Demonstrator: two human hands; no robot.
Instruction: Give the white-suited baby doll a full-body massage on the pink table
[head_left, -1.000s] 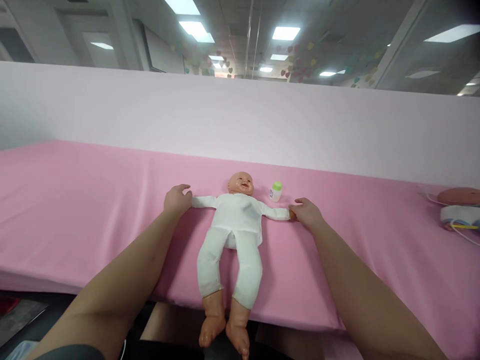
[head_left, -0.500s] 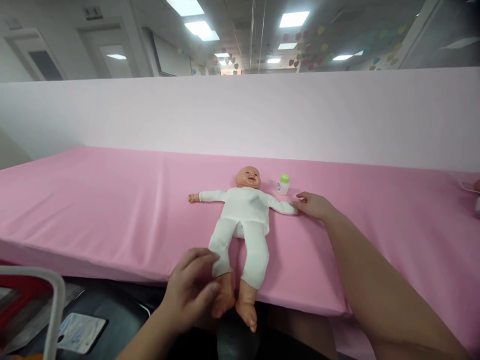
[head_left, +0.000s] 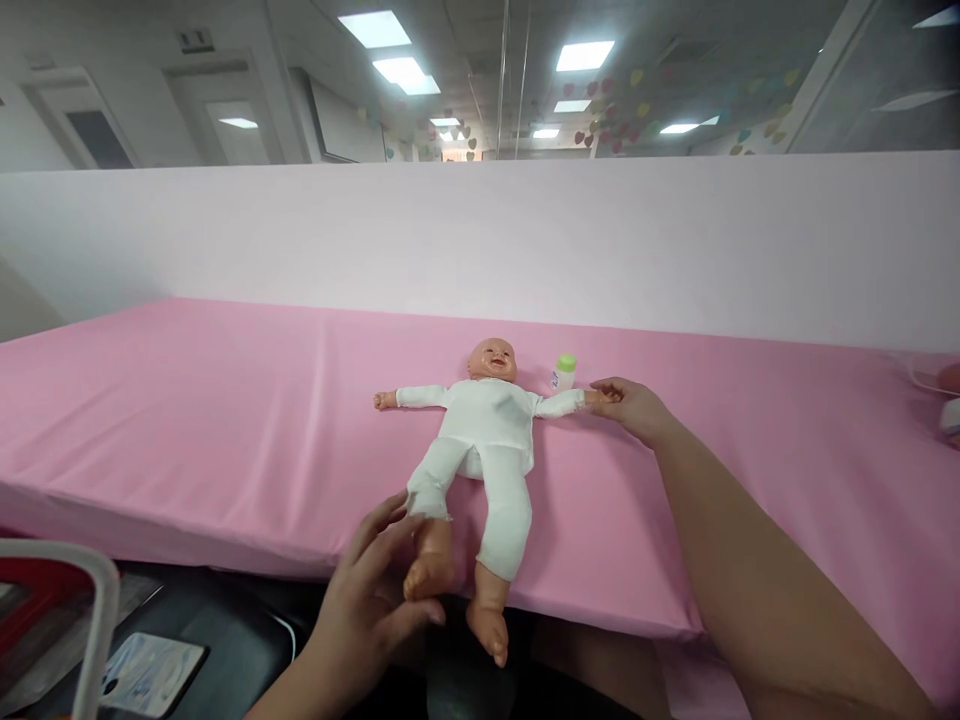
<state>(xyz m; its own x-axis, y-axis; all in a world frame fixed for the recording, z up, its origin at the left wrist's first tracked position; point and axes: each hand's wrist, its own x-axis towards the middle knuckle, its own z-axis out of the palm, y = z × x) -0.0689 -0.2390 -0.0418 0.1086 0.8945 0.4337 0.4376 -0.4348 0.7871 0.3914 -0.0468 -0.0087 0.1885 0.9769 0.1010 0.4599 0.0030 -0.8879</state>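
Left hand [head_left: 375, 585], lower centre, grips doll [head_left: 487, 430] by one foot; right hand [head_left: 630, 405] apparently pinches its wrist.

Pink mattress [head_left: 187, 420]: doll [head_left: 486, 440] on back, feet past near edge; small green-capped bottle [head_left: 564, 373] beside head.

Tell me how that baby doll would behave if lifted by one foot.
The doll would probably flop: its white-clothed legs look soft and bend loosely. The left hand at its foot meets smooth moulded plastic, likely a bit slippery. It probably won't roll, lying flat with arms spread on the pink mattress.
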